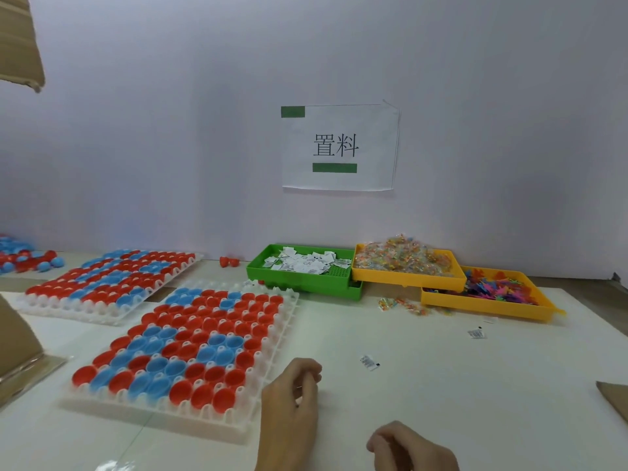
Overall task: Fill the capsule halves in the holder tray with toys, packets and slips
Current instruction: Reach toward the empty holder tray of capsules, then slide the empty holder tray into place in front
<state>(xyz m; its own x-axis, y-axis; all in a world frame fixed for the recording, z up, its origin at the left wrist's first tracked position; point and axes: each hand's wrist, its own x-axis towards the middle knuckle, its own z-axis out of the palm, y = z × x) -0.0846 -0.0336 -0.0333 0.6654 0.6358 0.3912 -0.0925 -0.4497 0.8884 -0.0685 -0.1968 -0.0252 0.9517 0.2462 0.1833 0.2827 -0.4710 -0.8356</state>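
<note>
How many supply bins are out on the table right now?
3: a green bin of paper slips against the wall, a yellow bin of packets beside it, and a second yellow bin of toys partly under that one.

Two bare hands, no sleeves visible

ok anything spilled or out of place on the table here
Yes. A few clear packets lie spilled on the table in front of the yellow tray, two stray slips sit loose, and two red capsule halves rest apart by the wall.
</note>
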